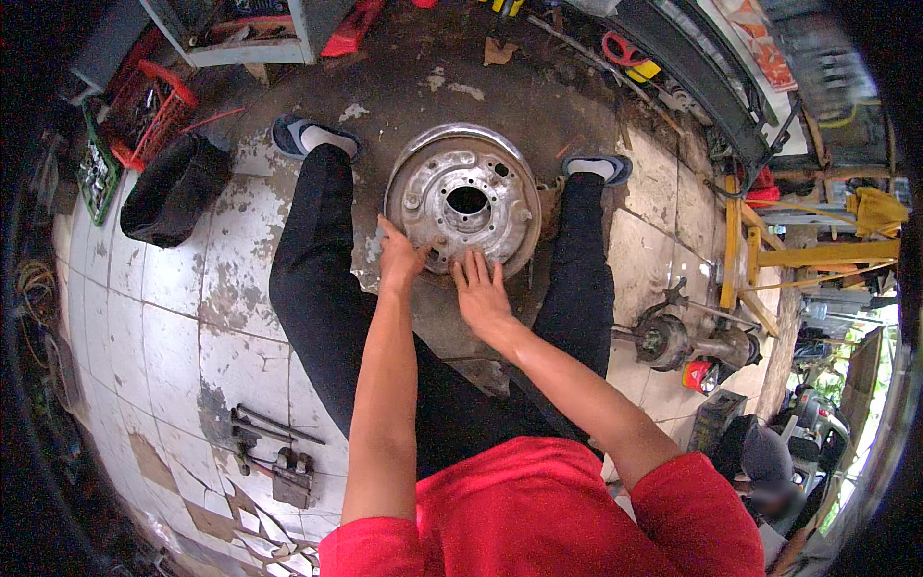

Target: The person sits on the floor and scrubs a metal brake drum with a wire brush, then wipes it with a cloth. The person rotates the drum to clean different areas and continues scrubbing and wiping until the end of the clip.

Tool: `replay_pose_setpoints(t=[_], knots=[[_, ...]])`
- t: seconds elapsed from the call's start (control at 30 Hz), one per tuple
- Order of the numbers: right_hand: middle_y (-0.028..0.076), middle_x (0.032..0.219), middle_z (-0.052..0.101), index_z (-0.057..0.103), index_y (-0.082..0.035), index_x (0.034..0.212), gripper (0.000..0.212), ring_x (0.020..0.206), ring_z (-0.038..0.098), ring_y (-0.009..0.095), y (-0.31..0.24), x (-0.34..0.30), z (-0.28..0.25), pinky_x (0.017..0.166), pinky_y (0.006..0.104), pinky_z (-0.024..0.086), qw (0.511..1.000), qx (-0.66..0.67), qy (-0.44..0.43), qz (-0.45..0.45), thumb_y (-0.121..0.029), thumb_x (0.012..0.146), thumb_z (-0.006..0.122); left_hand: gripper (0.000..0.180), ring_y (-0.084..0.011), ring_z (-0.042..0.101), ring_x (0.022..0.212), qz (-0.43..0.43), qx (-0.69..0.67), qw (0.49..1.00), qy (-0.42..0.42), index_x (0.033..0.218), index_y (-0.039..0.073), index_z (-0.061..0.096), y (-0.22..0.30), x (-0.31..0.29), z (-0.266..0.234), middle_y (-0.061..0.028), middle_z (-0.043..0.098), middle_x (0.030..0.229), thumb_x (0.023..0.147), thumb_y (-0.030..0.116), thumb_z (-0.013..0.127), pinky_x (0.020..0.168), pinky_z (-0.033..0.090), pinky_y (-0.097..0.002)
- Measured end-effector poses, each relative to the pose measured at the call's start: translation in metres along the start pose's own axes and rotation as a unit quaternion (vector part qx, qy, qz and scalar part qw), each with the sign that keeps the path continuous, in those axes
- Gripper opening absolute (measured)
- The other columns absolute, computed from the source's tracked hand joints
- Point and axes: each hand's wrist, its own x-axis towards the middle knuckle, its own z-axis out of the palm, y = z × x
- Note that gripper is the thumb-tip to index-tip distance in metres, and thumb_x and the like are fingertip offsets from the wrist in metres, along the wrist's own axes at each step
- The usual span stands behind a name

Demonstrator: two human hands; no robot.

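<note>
Two bare hands touch the near edge of a round metal drum, which sits between the person's legs. The left hand is at the drum's near-left rim, index finger extended, though whether it grips cannot be told; the right hand's fingers lie spread, grasping nothing. Left of the drum stands a black bucket; right of it, a yellow frame.

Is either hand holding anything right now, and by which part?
The left hand is at the lower-left rim of the round metal part; the right hand has its fingers over the lower edge. Whether either grips it cannot be told.
</note>
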Motion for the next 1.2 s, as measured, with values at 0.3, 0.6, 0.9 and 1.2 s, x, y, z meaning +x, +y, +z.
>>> replay_pose_setpoints(t=[0.3,0.6,0.9,1.2], knots=[[0.023,0.157,0.026,0.042,0.001,0.145,0.053,0.146,0.023,0.038,-0.01,0.012,0.005,0.114,0.0625,0.018,0.995,-0.07,0.068,0.017,-0.014,0.094,0.044,0.123,-0.0487,0.053,0.12,-0.012,-0.009,1.0,-0.018,0.153,0.003,-0.008,0.004,-0.001,-0.006,-0.037,0.043,0.138,0.075,0.022,0.084,0.101,0.046,-0.049],[0.021,0.156,0.03,0.039,0.007,0.144,0.056,0.146,0.025,0.032,-0.011,0.001,0.017,0.115,0.0555,0.022,0.993,0.005,0.12,-0.01,-0.009,0.09,0.046,0.124,-0.0483,0.052,0.122,0.003,-0.027,1.0,-0.006,0.153,0.001,-0.009,-0.009,0.003,0.002,-0.0379,0.045,0.136,0.074,0.023,0.084,0.103,0.044,-0.0489],[0.023,0.154,0.032,0.038,0.008,0.144,0.055,0.146,0.026,0.034,-0.009,0.022,0.01,0.117,0.0542,0.021,0.996,-0.013,0.085,0.033,-0.008,0.092,0.043,0.125,-0.0499,0.053,0.12,-0.001,-0.006,1.0,-0.017,0.152,-0.001,-0.01,-0.002,0.006,0.002,-0.04,0.044,0.134,0.074,0.023,0.085,0.101,0.046,-0.0487],[0.022,0.157,0.027,0.035,0.009,0.144,0.056,0.148,0.023,0.032,-0.005,0.019,0.004,0.117,0.0567,0.019,0.994,0.054,0.096,0.021,-0.007,0.091,0.045,0.119,-0.0507,0.056,0.115,0.015,0.015,1.0,-0.001,0.152,-0.001,-0.008,-0.002,0.0,0.0,-0.0403,0.044,0.134,0.077,0.024,0.081,0.1,0.046,-0.0497]])
